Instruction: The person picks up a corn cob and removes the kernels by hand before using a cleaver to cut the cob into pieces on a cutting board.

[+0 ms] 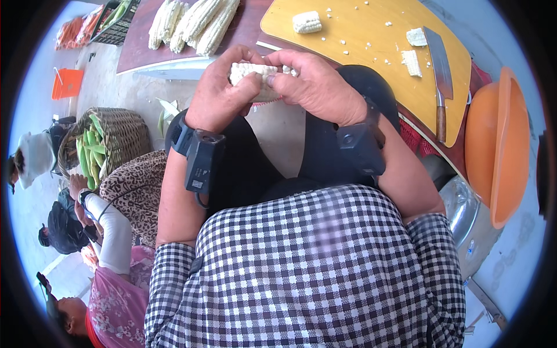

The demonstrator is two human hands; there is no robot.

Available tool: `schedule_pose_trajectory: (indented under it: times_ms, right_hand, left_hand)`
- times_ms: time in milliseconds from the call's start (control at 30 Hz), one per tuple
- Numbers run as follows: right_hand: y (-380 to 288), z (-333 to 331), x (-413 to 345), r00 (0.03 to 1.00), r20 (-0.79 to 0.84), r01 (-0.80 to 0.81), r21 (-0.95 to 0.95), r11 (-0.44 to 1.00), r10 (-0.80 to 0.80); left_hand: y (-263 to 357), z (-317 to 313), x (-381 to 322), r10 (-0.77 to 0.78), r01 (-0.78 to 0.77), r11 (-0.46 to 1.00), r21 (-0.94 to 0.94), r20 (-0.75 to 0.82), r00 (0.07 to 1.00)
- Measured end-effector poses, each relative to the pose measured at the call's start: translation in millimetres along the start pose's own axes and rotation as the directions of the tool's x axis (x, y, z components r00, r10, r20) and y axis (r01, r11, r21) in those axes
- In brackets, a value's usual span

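Observation:
Between my left hand [226, 91] and my right hand [311, 85] is a piece of white corn cob [252, 69], held above my lap. Both thumbs press on its kernels, and the fingers behind it are partly hidden. Several whole peeled white corn cobs [196, 24] lie on the dark red table just beyond my left hand. A short cut cob piece [307, 22] rests on the yellow cutting board [348, 35]. Two smaller pieces, one of them [411, 63] nearer me, lie beside the blade of a cleaver [439, 65] with a wooden handle. Loose kernels are scattered over the board.
An orange plastic basin [500, 148] stands tilted at the right, by the board. A wicker basket [126, 135] of unhusked corn is on the floor at left, with people near it. Farther off are an orange container [67, 84] and a black crate [115, 26].

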State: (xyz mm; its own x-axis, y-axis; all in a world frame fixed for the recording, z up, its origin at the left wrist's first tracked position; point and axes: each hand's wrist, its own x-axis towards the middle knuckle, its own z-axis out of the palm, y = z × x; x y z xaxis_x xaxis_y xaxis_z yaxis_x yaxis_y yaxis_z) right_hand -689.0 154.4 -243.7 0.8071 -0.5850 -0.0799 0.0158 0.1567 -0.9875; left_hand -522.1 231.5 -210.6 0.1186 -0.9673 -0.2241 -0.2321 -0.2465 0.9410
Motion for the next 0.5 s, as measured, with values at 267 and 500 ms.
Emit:
schedule_pose_trajectory:
  times_ms: [267,500]
  right_hand:
    - [18.0,0.6,6.9,0.982,-0.072,0.147,-0.304,0.941,-0.176]
    - [12.6,-2.1,5.7,0.999,0.002,0.053,-0.253,0.966,-0.054]
  left_hand:
    - [-9.1,3.7,3.3,0.078,-0.073,0.992,0.106,-0.052,0.996]
    - [-9.1,4.7,2.4,0.057,-0.052,0.989,0.139,-0.030,0.998]
